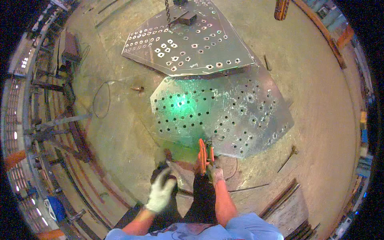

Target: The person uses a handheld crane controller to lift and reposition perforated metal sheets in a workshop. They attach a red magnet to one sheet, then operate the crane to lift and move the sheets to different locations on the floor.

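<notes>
My right hand is closed on an orange tool with two upright arms; its exact kind does not show. The tool stands at the near edge of a drilled steel plate lying on the floor. That plate carries many round holes and chalk marks, and a bright green light falls on its left half. My left hand, in a pale glove and slightly blurred, is over my left leg, fingers apart and holding nothing.
Beyond lies a second drilled plate, overlapping the first, with a chain and a dark steel block above it. A hammer lies at the right. Steel racks line the left, and stacked bars lie near right.
</notes>
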The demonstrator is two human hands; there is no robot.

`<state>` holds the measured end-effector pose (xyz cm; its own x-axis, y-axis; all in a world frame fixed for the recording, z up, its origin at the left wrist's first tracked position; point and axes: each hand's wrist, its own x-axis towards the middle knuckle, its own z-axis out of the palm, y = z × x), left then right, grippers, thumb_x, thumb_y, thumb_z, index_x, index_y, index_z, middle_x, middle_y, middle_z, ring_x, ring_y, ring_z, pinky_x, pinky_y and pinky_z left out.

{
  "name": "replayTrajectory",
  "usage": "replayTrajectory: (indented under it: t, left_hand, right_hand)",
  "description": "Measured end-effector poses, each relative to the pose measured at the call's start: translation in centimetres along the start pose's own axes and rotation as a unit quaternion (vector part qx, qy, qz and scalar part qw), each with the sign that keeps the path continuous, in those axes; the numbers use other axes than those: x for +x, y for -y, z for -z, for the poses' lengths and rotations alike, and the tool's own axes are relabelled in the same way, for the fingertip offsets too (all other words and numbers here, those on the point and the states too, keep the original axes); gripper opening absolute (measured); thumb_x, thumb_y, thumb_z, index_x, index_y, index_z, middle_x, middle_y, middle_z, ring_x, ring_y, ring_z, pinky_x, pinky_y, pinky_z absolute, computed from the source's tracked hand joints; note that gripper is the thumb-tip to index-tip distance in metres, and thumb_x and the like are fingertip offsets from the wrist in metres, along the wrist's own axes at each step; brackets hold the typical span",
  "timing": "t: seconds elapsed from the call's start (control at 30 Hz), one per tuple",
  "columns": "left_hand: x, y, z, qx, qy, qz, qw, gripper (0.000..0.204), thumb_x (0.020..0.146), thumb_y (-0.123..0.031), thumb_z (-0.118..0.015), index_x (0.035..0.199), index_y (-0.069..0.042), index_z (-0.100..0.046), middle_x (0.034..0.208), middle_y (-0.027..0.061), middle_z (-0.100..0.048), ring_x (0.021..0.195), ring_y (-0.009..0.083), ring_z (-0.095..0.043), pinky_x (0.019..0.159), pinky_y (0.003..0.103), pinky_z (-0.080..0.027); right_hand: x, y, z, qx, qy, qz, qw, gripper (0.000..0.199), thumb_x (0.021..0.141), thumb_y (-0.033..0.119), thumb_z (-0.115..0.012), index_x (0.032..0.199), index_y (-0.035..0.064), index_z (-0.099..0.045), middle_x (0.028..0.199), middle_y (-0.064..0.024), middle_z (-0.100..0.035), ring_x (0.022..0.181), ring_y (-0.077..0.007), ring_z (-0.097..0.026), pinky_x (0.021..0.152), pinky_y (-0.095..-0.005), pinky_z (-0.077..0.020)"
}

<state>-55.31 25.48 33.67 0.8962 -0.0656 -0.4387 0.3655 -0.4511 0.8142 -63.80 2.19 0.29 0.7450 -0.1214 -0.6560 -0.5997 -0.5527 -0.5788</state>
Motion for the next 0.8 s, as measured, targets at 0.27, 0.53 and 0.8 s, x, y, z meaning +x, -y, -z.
replayTrajectory:
  t: [0.27,0.53,0.8]
  left_hand:
    - [10.7,10.2,-15.7,0.053,0.064,0.356,0.931,0.086,0.088,-0.066,-0.048,0.142,0.001,-0.039,0.133,0.0267,-0.053,0.126,0.0372,-0.051,0.103,0.042,-0.04]
    - [17.3,24.4,-22.5,-0.338,0.177,0.509,0.772,0.066,0.094,-0.067,-0.03,0.093,-0.014,-0.069,0.081,0.0057,-0.067,0.074,0.0235,-0.061,0.069,0.04,-0.048]
    - [29.8,10.7,-23.0,-0.629,0.141,0.434,0.629,0.055,0.09,-0.065,-0.049,0.101,-0.014,-0.064,0.085,0.0044,-0.066,0.077,0.0236,-0.063,0.071,0.041,-0.053]
  right_hand:
    - [2.9,-3.0,1.3,-0.271,0.01,0.185,0.944,0.029,0.094,0.027,-0.049,0.111,0.0112,-0.066,0.1,-0.0093,-0.07,0.089,-0.027,-0.066,0.082,-0.0398,-0.0522]
    - [-0.3,-5.9,-3.8,-0.186,0.032,0.046,0.981,0.039,0.095,0.042,-0.053,0.098,0.0079,-0.07,0.089,-0.0123,-0.072,0.084,-0.0314,-0.067,0.074,-0.0426,-0.0511]
    - [5.7,23.8,17.2,0.344,-0.063,-0.247,0.904,0.017,0.084,0.019,-0.071,0.085,0.0038,-0.066,0.071,-0.0022,-0.062,0.062,-0.0109,-0.053,0.053,-0.03,-0.0427]
